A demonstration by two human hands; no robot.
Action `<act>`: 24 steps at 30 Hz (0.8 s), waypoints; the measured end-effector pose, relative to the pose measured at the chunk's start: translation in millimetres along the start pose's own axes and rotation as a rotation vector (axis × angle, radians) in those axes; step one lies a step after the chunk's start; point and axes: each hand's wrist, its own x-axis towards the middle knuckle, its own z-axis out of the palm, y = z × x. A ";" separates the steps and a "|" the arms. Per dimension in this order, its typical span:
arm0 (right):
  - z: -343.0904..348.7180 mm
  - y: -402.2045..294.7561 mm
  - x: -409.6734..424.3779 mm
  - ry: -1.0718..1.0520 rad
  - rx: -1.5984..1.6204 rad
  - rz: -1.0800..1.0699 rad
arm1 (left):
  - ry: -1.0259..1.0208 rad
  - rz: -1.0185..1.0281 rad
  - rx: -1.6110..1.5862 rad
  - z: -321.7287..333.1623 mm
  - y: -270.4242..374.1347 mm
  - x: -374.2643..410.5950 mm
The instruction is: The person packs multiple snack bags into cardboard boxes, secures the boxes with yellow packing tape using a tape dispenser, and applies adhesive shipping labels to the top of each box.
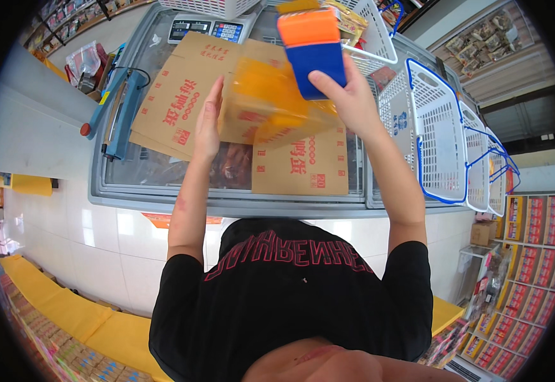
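Note:
My right hand (356, 102) grips a blue and orange packing tape dispenser (316, 64), its thumb across the blue body. Below and left of the dispenser is a cardboard box (239, 119), blurred, with yellowish packing tape (265, 86) over its top. My left hand (209, 122) is held flat and upright at the box's left side; whether the palm touches it is unclear. Flat printed cartons (182, 90) lie to the left of the box. Another printed carton (301, 176) lies in front of it, partly covered.
Everything rests on a glass-topped chest freezer (229, 203). A blue heat sealer (123, 114) sits at the left. Behind the cartons stands a digital scale (210, 28) under a white basket. White plastic baskets (439, 143) line the right side; another basket (377, 43) holds packets.

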 end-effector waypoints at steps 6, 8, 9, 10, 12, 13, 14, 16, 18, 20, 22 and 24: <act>-23.2 7.4 -51.7 0.252 0.264 -0.097 | 0.215 0.264 0.519 -4.6 18.5 14.6; -43.0 31.6 -80.4 0.331 0.289 -0.046 | 0.237 0.468 0.772 -0.5 28.3 7.4; -48.9 37.3 -93.2 0.339 0.342 -0.027 | 0.026 0.485 0.617 0.5 40.1 4.9; -54.7 45.0 -106.0 0.329 0.356 0.022 | -0.178 0.462 0.452 0.3 51.3 1.3; -58.6 59.9 -127.2 0.314 0.345 0.079 | -0.434 0.208 0.253 4.0 54.8 -1.8; -59.3 68.5 -135.0 0.308 0.326 0.102 | -0.481 -0.025 0.222 11.5 50.4 2.0; -56.9 73.9 -141.6 0.313 0.366 0.080 | -0.522 -0.260 0.186 17.3 45.0 5.0; -45.8 81.4 -150.7 0.347 0.426 0.049 | -0.238 -0.266 -0.089 11.4 -0.4 4.2; -44.1 97.6 -168.1 0.339 0.414 0.109 | -0.019 -0.274 -0.203 0.1 -41.2 0.4; -38.6 99.5 -180.8 0.304 0.385 0.176 | 0.149 -0.286 -0.142 -8.8 -66.5 -17.3; -35.1 98.1 -187.0 0.238 0.355 0.250 | 0.081 -0.450 -0.023 -20.9 -79.3 -43.0; -35.0 96.6 -185.6 0.144 0.357 0.315 | 0.035 -0.502 0.101 -30.0 -73.8 -61.8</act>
